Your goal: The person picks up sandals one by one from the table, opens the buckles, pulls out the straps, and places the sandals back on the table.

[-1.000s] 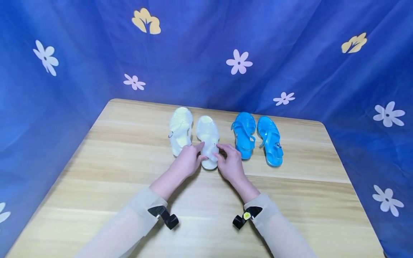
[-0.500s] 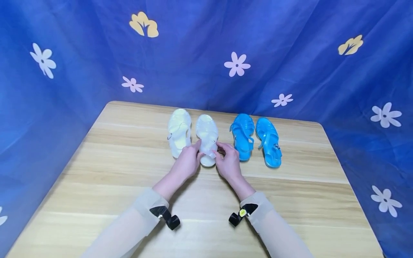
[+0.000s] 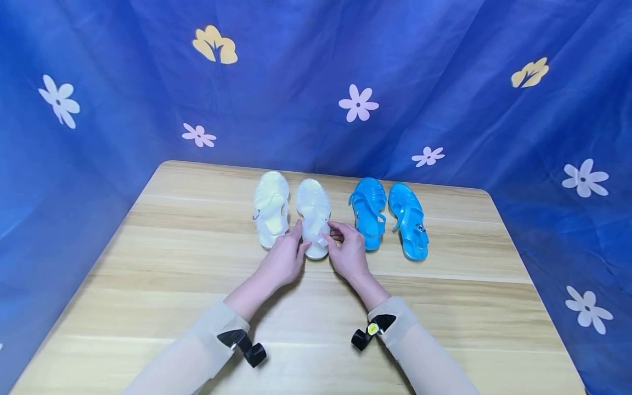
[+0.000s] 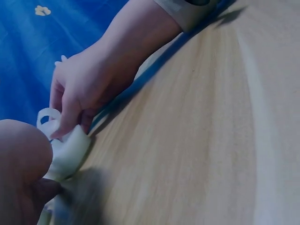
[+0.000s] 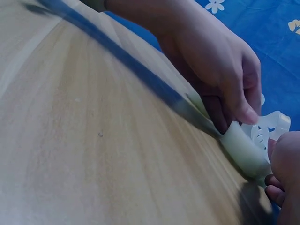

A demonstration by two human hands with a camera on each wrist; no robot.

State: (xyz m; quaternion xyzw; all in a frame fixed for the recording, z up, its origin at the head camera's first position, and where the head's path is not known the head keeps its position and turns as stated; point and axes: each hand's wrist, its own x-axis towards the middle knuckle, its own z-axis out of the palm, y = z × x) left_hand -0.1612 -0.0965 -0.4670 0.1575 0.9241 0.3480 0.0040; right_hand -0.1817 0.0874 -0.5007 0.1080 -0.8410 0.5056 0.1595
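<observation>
Translucent white sandal (image 3: 313,216) lies on the desk (image 3: 197,263) between both hands: left hand (image 3: 283,258) fingers steady its heel, right hand (image 3: 348,253) fingers pinch the strap (image 3: 323,233). Keep the heel pinned and feed the strap gently.

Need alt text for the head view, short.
Both hands work at the heel strap of a clear jelly sandal on a wooden table: left hand, right hand. Its mate lies left, a blue pair right, against flowered blue cloth.
</observation>
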